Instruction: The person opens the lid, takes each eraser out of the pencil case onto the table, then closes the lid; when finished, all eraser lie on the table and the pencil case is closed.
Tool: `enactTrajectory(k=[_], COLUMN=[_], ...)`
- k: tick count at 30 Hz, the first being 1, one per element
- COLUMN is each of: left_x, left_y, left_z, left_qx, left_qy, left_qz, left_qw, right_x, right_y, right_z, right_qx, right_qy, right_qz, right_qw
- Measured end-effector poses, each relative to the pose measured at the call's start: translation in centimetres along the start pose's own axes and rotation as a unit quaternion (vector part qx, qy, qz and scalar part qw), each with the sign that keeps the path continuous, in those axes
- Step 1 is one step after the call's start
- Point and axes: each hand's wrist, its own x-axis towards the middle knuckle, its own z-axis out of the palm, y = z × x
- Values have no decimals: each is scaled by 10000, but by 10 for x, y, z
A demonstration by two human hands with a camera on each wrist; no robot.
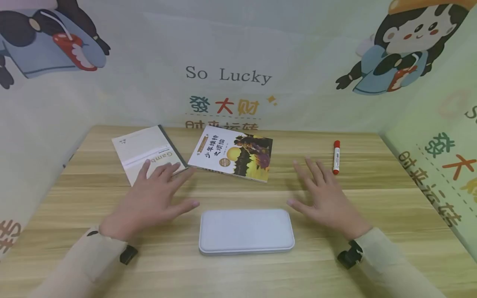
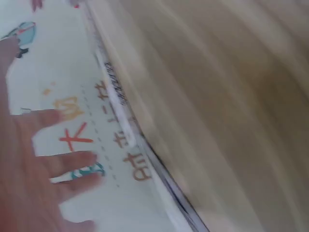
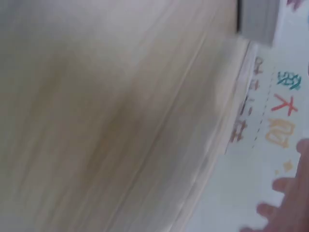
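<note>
On a pale wood-grain table (image 1: 316,273), before a white cloth backdrop (image 1: 149,91) printed with cartoon figures, "So Lucky" and coloured Chinese characters. Near the front middle, flat, long side crosswise: a pale lavender-white rectangular case (image 1: 246,229) with rounded corners, between the two forearms. Left of it, left hand (image 1: 150,203) spread wide, back up, fingers forward, thumb aimed towards the case's far left corner, near but apart. At these fingertips in the head view, a cream, dark-spined book (image 1: 139,145) with gold "Gamb" lettering, askew; contact impossible to tell. Right of the case, right hand (image 1: 328,200) likewise spread wide, back up, thumb close to the far right corner, apart. Just beside its fingers, to the right: a white-barrelled marker with red ends (image 1: 337,157), lying lengthwise. Between the hands, farther back, a white paperback (image 1: 223,151) with black Chinese title and yellow-and-purple picture, angled, one near corner close to the cream book. Beige sleeves (image 1: 82,265) at both wrists, with small black devices (image 1: 128,254). Wrist views blurred: fingers seen against the backdrop.
</note>
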Motion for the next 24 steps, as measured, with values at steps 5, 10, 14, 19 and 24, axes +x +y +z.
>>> enactTrajectory(k=[5, 10, 14, 19, 24], left_x=[-3, -10, -15, -16, -16], left_y=[13, 27, 38, 49, 57], left_z=[-6, -7, -3, 6, 13], left_qx=[-226, -313, -733, -974, -960], left_qy=[-424, -705, -1060, -1192, -1283], left_qz=[164, 622, 862, 999, 1075], left_qw=[9987, 9951, 9879, 9830, 9812], right_x=[-1, -3, -5, -7, -7], right_y=[-19, -41, -58, -75, -85], right_z=[1, 6, 9, 10, 10], right_qx=[801, 957, 868, 563, -19], right_qy=[-417, -775, -1121, -1207, -1102], right_qz=[-621, -1174, -1364, -1630, -1879], right_qw=[9940, 9854, 9805, 9776, 9760])
